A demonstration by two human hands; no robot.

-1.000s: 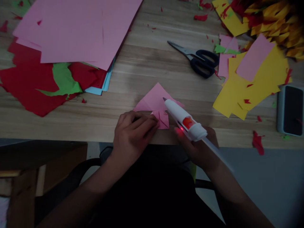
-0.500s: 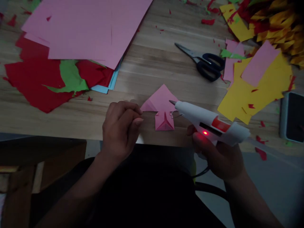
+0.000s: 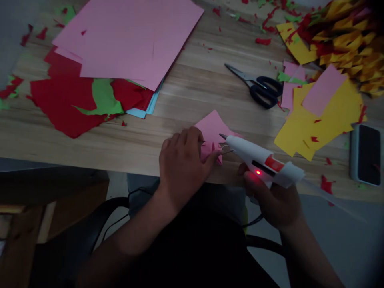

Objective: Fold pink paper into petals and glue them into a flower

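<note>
The folded pink paper point(image 3: 214, 125) lies near the table's front edge, with a wide pointed top and a narrower folded part below. My left hand point(image 3: 184, 160) is closed on its lower left portion, fingers curled over the side and thumb across the bottom folds, hiding part of them. In my right hand point(image 3: 273, 200) is a white hot glue gun point(image 3: 249, 150) with a lit red light and a clear glue stick point(image 3: 330, 198) sticking out behind. Its metal nozzle points left, over or just above the paper's right side; whether it touches cannot be told.
Dark-handled scissors point(image 3: 255, 84) lie beyond the paper. Pink sheets point(image 3: 126, 40) rest over red paper point(image 3: 63, 104) at left. Yellow sheets point(image 3: 333, 116), a phone point(image 3: 365, 154) and a heap of folded yellow pieces point(image 3: 345, 40) are at right. Red and green scraps are scattered about.
My left hand has moved right, from beside the folded pink paper onto its lower part. My right hand still holds the glue gun close to it. The whole view has shifted slightly.
</note>
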